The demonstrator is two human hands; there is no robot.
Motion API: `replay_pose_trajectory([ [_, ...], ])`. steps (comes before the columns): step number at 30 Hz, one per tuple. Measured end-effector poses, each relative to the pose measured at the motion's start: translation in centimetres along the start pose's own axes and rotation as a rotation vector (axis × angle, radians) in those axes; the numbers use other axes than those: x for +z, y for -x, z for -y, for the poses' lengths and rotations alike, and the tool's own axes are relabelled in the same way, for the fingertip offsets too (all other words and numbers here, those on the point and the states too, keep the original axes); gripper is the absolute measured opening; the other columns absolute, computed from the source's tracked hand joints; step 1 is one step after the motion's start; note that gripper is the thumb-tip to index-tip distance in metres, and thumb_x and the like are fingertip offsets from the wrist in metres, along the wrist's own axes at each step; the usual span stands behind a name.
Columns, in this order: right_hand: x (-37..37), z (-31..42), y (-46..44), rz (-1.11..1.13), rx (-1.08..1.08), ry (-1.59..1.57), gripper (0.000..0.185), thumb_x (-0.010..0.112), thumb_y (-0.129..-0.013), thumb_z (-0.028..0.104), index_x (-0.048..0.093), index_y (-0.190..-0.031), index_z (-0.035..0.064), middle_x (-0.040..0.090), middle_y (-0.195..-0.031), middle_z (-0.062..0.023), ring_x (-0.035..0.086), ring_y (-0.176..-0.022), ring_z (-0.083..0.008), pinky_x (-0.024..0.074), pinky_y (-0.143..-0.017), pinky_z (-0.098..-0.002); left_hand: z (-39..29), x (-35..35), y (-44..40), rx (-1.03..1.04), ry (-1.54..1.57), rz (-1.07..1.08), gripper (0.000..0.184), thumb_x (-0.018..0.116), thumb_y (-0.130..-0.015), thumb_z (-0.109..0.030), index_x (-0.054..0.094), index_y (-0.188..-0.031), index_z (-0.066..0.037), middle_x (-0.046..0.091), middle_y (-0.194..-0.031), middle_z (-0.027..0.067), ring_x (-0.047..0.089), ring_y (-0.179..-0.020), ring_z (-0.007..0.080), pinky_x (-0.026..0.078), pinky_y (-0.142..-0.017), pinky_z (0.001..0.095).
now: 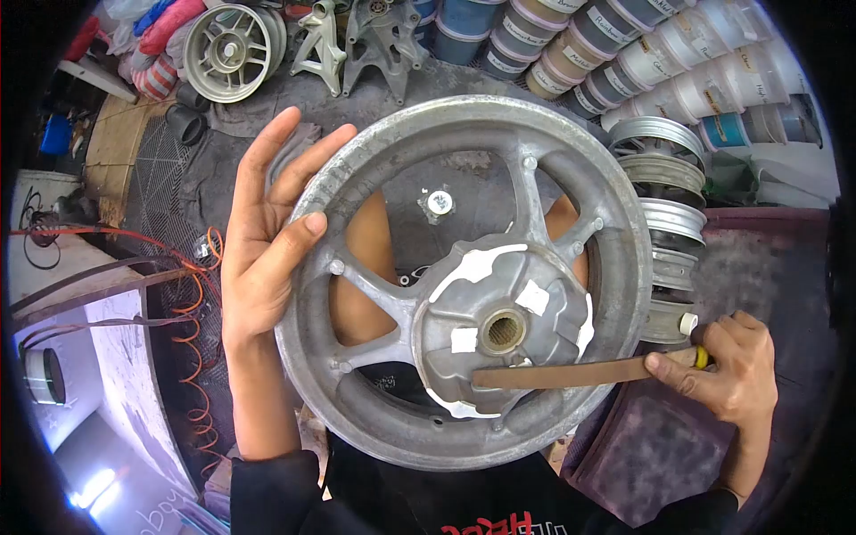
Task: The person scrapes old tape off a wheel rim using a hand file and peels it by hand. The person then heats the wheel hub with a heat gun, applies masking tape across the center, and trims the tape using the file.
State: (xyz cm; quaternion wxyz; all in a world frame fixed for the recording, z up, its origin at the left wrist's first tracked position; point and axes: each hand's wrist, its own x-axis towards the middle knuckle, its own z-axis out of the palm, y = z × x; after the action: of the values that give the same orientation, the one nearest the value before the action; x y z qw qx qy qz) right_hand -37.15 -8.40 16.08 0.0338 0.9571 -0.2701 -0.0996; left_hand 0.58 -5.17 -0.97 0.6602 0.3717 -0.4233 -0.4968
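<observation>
A grey cast motorcycle wheel is tilted up in front of me over my lap. White masking patches stick to its hub, around the splined centre hole. My left hand steadies the rim's left side, thumb on the near face and the other fingers spread along the edge. In my right hand, closed around its handle, is a long flat brown blade-like tool with a yellow band. The tool's tip lies over the lower hub; whether it touches cannot be made out.
Several rims are stacked at right, near labelled tubs. Another wheel and metal brackets stand at the back. An orange coiled hose hangs at left. A round white-silver spot shows on the floor behind the spokes.
</observation>
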Motion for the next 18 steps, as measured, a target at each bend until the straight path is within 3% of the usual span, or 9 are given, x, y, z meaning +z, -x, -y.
replay_pose_trajectory([
  [2, 0.0, -0.1, -0.4, -0.005, -0.025, -0.029, 0.032, 0.082, -0.066, 0.029, 0.077, -0.096, 0.0383, 0.043, -0.060, 0.0028, 0.042, -0.049, -0.0138, 0.0293, -0.046, -0.0303, 0.0, 0.0, -0.1, -0.022, -0.040, -0.013, 0.078, 0.058, -0.087, -0.004, 0.019, -0.154, -0.003, 0.039, -0.147, 0.0330, 0.042, -0.138, 0.0363, 0.030, -0.116, 0.0442],
  [11, 0.2, -0.1, -0.4, -0.029, -0.059, 0.057, 0.037, 0.081, -0.060, 0.029, 0.075, -0.095, 0.0378, 0.051, -0.069, 0.0022, 0.047, -0.057, -0.0134, 0.0323, -0.051, -0.0316, 0.1, 0.1, 0.0, -0.029, -0.026, -0.015, 0.080, 0.059, -0.085, -0.005, 0.018, -0.154, -0.003, 0.038, -0.148, 0.0332, 0.041, -0.139, 0.0369, 0.028, -0.117, 0.0451],
  [13, 0.2, -0.9, -0.9, -0.107, -0.173, 0.109, 0.039, 0.079, -0.061, 0.028, 0.074, -0.099, 0.0341, 0.051, -0.071, 0.0018, 0.050, -0.061, -0.0142, 0.0369, -0.056, -0.0326, -0.1, 0.0, 0.0, -0.034, -0.048, -0.018, 0.080, 0.059, -0.085, -0.005, 0.019, -0.154, -0.003, 0.038, -0.148, 0.0333, 0.041, -0.139, 0.0368, 0.028, -0.117, 0.0450],
  [18, -0.5, -2.8, -0.7, -0.118, -0.214, 0.209, 0.039, 0.073, -0.064, 0.025, 0.069, -0.102, 0.0215, 0.052, -0.075, -0.0003, 0.055, -0.069, -0.0176, 0.0455, -0.067, -0.0404, -0.2, -0.1, 0.2, -0.027, -0.052, -0.027, 0.080, 0.060, -0.085, -0.005, 0.019, -0.154, -0.003, 0.039, -0.147, 0.0333, 0.041, -0.139, 0.0368, 0.028, -0.116, 0.0448],
])
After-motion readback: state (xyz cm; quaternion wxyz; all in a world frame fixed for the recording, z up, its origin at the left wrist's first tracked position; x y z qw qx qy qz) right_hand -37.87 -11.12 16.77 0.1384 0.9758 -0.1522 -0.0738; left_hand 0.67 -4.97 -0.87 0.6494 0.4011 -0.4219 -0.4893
